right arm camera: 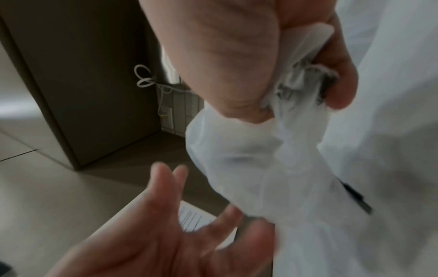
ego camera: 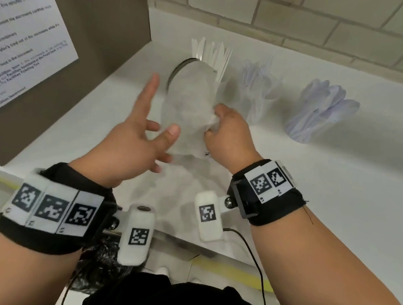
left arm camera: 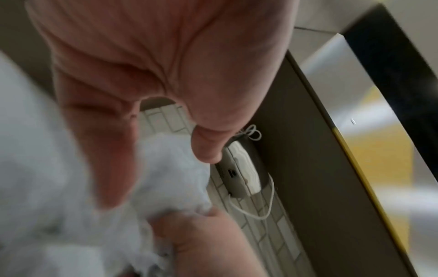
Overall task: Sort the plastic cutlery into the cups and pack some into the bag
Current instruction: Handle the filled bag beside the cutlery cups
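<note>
Right hand [ego camera: 230, 130] pinches thin, limp bag [ego camera: 189, 109] at its bunched edge; left hand [ego camera: 138, 134] open, fingers spread. Grab opposite rim.

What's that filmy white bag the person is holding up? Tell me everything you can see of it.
The bag is thin, translucent white plastic, crumpled and blurred. It hangs above the white counter, in front of the cup of knives, which shows faintly through it. The right hand grips a bunched part of it between thumb and curled fingers. The left hand is spread beside it; whether it touches is unclear. A small dark mark shows near one edge. What is inside cannot be made out.
</note>
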A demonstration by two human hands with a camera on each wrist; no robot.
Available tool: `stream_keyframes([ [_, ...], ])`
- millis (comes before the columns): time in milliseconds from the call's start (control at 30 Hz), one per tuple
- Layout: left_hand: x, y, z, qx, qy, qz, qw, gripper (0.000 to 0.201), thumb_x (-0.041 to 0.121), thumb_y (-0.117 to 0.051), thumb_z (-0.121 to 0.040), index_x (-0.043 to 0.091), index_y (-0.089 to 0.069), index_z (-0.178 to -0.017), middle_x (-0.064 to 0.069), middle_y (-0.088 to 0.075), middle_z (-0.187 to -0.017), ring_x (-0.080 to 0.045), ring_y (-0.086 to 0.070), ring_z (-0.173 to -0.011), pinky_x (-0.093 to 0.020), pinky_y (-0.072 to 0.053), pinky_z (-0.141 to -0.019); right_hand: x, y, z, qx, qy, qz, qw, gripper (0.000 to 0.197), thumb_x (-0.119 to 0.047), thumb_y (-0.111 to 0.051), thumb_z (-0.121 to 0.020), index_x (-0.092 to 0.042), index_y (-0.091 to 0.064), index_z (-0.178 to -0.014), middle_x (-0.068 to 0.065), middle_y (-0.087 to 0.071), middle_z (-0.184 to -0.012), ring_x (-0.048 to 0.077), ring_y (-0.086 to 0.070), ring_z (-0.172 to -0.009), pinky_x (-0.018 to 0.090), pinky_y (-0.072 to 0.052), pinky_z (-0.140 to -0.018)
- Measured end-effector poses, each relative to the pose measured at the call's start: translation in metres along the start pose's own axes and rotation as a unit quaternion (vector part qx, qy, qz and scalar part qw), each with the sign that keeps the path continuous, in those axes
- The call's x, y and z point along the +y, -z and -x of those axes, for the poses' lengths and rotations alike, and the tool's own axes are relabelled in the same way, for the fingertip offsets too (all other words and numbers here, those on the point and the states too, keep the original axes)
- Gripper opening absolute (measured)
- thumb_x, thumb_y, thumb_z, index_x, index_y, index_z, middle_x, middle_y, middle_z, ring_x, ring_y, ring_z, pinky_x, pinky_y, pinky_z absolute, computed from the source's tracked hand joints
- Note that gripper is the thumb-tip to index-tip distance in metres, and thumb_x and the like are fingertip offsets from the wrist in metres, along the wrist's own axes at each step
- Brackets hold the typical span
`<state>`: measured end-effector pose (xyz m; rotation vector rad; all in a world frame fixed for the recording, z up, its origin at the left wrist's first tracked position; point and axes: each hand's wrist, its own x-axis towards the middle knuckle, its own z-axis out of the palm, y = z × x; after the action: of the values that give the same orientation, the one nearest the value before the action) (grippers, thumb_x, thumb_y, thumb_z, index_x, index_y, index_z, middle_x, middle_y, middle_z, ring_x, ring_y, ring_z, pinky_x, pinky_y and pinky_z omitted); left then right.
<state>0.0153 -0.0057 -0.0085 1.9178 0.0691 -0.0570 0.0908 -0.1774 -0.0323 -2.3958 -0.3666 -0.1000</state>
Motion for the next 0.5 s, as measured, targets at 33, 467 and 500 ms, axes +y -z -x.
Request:
stream_keyframes([
  [33, 0.0, 0.0, 0.003, -0.052, 0.012, 0.056, 0.997, 0.075, 0.052, -0.056, -0.083, 0.069, -0.006, -0.135, 0.006, -0.04, -0.141, -0.021, -0.073, -0.087, -0.033, -0.058, -0.074, -0.009, -0.003, 0.004, -0.021, 0.041, -0.009, 0.999, 0.034, -0.002, -0.05, -0.082, -0.003, -0.058, -0.116, 0.011, -0.054, -0.105, 0.022, -0.053, -0.092, 0.015, -0.03, -0.069],
  [467, -0.07, 0.06, 0.059, 0.286, 0.02, 0.229, 0.93, 0.03, 0.008, -0.072, -0.072, 0.027, -0.051, -0.079, 0.001, -0.056, -0.082, -0.018, -0.06, -0.078, -0.036, -0.05, -0.071, -0.053, -0.01, 0.041, -0.193, 0.104, -0.193, 0.956, 0.034, -0.019, -0.075, -0.078, -0.032, -0.059, -0.106, -0.012, -0.052, -0.117, 0.002, -0.055, -0.105, 0.019, -0.048, -0.088],
  [500, -0.081, 0.068, 0.071, 0.3, 0.024, 0.228, 0.926, 0.04, 0.007, -0.072, -0.068, 0.032, -0.052, -0.091, -0.001, -0.057, -0.095, -0.019, -0.062, -0.087, -0.038, -0.052, -0.076, -0.051, -0.004, 0.046, -0.206, 0.09, -0.227, 0.948, 0.026, -0.017, -0.074, -0.081, -0.03, -0.062, -0.101, -0.012, -0.058, -0.111, 0.003, -0.06, -0.096, 0.02, -0.052, -0.082],
])
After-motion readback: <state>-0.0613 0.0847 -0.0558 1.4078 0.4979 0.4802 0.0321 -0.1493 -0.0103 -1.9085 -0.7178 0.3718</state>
